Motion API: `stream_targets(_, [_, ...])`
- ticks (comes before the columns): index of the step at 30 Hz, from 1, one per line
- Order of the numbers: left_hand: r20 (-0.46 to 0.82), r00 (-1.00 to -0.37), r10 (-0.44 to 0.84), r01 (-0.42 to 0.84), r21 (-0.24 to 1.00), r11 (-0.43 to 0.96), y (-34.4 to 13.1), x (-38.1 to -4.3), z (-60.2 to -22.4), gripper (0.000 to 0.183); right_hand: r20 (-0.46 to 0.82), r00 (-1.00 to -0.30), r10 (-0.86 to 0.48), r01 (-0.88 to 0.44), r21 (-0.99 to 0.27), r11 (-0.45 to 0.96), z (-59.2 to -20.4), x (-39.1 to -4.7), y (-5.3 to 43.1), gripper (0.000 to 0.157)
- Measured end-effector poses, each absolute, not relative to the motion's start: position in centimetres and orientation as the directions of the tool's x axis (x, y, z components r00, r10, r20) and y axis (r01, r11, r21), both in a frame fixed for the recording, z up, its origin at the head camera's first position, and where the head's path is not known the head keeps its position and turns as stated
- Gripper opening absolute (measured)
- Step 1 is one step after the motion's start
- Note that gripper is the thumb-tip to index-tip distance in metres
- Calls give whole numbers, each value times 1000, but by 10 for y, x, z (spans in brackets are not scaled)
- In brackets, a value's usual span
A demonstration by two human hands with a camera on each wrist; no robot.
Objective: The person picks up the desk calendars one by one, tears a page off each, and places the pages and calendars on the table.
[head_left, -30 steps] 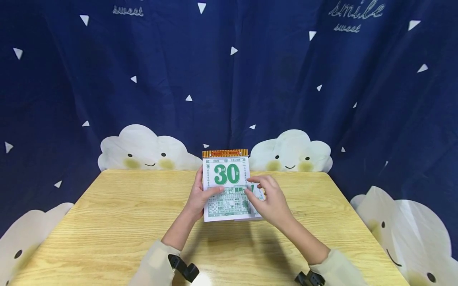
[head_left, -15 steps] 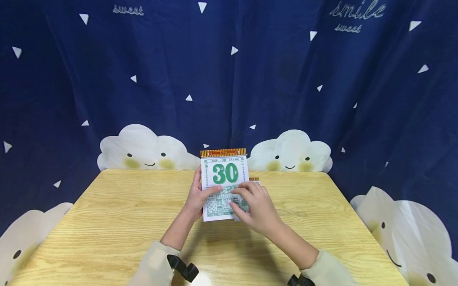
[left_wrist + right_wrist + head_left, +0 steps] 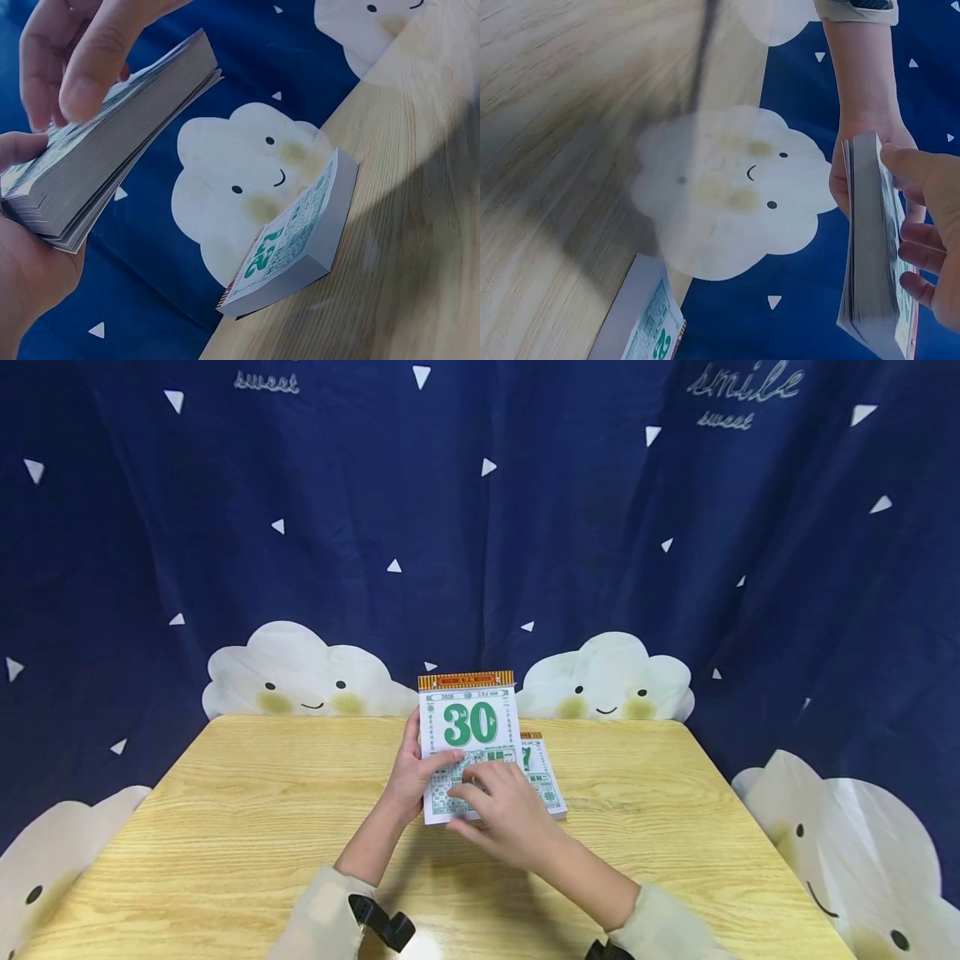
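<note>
My left hand grips a thick tear-off calendar by its left side, thumb across the front page. The page carries a large green 30 under an orange-and-gold striped header. In front of its lower part hovers my right hand, fingers loosely bent and thumb near the bottom edge, holding nothing. In the left wrist view, the held calendar's page block is tilted, with a few sheets slightly parted at the back. A second calendar lies on the table behind, partly hidden in the head view; its green 27 shows in the left wrist view.
The light wood-grain table reaches back to a dark blue curtain with white clouds and triangles. A black wrist camera sits on the left sleeve; another shows at the bottom by the right sleeve.
My right hand has moved left and down from the calendar's right edge to its lower front, uncovering more of the second calendar. The held calendar has shifted slightly left with my left hand.
</note>
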State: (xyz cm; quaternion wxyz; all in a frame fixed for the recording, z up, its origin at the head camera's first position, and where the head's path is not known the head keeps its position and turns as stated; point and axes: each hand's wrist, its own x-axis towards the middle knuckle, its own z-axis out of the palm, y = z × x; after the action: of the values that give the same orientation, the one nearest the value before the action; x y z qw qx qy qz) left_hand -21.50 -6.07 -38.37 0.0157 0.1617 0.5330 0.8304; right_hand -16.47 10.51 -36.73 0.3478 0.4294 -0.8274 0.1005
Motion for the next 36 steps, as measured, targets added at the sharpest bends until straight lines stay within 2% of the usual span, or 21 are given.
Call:
stream_targets(14, [246,-947,206,139,893,-429,-62,-214,-385,84,605,-398,-690,-756,210,620,-367,-163,96,31])
stream_targets(25, [235,-953,191,137,897,-420,-62,-214,-386,84,628,-367,-687,-780,195,595,-367,-163,96,15])
stream_targets(36, [229,-956,182,134,896,-424,-62,-216,-386,83,651,-345,-676,-769,217,601,-365,-164,95,14])
